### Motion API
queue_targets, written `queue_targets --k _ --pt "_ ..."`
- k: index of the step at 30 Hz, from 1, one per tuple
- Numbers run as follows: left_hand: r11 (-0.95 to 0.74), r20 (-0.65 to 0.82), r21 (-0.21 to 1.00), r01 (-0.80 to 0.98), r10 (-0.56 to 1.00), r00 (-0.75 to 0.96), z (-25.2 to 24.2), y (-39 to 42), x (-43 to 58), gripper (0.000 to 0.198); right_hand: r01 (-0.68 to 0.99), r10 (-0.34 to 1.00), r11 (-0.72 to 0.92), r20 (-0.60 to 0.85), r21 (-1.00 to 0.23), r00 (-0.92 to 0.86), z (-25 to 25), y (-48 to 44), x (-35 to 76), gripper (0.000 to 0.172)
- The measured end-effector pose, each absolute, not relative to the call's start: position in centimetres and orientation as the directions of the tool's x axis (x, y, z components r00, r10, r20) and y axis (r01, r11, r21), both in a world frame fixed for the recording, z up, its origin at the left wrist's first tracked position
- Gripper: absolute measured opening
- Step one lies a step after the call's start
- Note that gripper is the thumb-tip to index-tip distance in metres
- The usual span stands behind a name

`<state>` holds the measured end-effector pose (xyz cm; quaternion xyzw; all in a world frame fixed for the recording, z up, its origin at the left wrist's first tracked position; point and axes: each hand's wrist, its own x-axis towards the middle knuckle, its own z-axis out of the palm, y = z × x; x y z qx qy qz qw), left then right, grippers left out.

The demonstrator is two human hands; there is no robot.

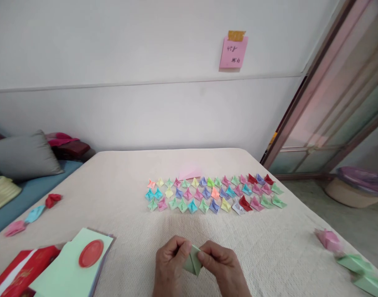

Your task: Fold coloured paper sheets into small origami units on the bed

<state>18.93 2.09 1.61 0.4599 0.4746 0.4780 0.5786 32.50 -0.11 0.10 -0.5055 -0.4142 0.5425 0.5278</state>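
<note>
A small piece of folded light green paper [193, 260] is pinched between both my hands above the table's near part. My left hand [171, 264] grips its left edge with thumb and fingers. On the other side, my right hand [221, 266] holds its right edge the same way. The paper shows a diagonal crease and points downward at its lower corner. Beyond my hands, several small folded paper boats [192, 205] in many colours stand in three rows.
Left lie a stack of light green paper [72, 264] with a round red lid [91, 253] on it, a red packet [20, 268] and folded paper pieces [35, 213]. More folded pieces, pink [329, 240] and green [356, 263], lie right. A pink note [233, 53] hangs on the wall.
</note>
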Motion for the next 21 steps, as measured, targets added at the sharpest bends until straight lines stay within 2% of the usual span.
queue_targets --k 3,7,11,15,21 --pt "0.185 -0.167 0.963 -0.195 0.980 0.106 1.1 2.2 18.9 0.034 -0.211 0.982 -0.182 -0.186 -0.960 0.000 -0.5 0.1 31.7 0.033" --pt "0.233 -0.210 0.945 -0.228 0.970 0.122 0.5 2.5 18.8 0.032 -0.199 0.968 -0.248 -0.235 -0.948 -0.087 -1.0 0.2 31.0 0.033" --pt "0.203 -0.189 0.960 -0.192 0.978 0.089 0.6 2.9 18.7 0.032 -0.205 0.971 -0.237 -0.230 -0.950 -0.057 -1.0 0.2 30.8 0.029" --pt "0.192 -0.186 0.975 -0.116 0.981 0.061 1.4 3.0 18.6 0.034 -0.206 0.919 -0.371 -0.327 -0.906 -0.220 -0.7 0.2 30.7 0.033" --pt "0.199 -0.198 0.977 -0.080 0.980 0.019 1.8 3.0 18.4 0.031 -0.121 0.928 -0.361 -0.343 -0.925 -0.147 0.0 0.0 30.1 0.030"
